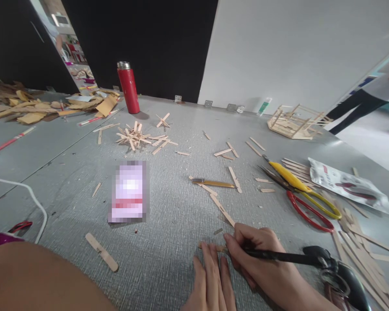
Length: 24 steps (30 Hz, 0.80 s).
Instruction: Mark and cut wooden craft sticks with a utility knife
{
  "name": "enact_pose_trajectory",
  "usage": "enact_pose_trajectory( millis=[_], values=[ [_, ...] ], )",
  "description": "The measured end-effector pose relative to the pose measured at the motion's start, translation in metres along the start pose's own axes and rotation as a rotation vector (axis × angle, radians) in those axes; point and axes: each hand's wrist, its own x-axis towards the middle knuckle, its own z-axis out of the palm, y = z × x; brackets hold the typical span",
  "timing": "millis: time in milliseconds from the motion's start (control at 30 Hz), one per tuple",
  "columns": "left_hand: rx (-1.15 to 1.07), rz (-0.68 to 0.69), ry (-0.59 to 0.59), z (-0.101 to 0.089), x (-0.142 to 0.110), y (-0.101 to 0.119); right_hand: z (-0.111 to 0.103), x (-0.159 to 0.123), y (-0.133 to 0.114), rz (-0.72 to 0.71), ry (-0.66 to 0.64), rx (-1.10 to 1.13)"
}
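My left hand (210, 280) lies with its fingers extended and pressed flat, the tips on a short wooden craft stick (221, 249). Close beside it, my right hand (262, 259) is closed around a slim black pen-like tool (278, 255); its tip is hidden by my fingers. A longer craft stick (223, 210) runs away from my right hand. Past that lies a yellow-brown utility knife (214, 183) near another stick (235, 179). On the left rests a notched craft stick (101, 252).
Red-and-yellow-handled scissors (298, 183), a silver packet (350, 183), loose sticks (366, 255) and a key ring (335, 280) lie right. A phone (129, 190), stick pile (134, 137) and red flask (129, 88) stand left of centre. A stick frame (294, 123) is far right.
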Motion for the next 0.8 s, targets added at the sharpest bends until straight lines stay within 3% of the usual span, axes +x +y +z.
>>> enact_pose_trajectory(
  millis=[800],
  values=[
    [0.007,0.029,-0.013,-0.0026,0.0029,-0.0033,-0.0005,-0.0004,-0.0023,-0.011,0.008,-0.031]
  ],
)
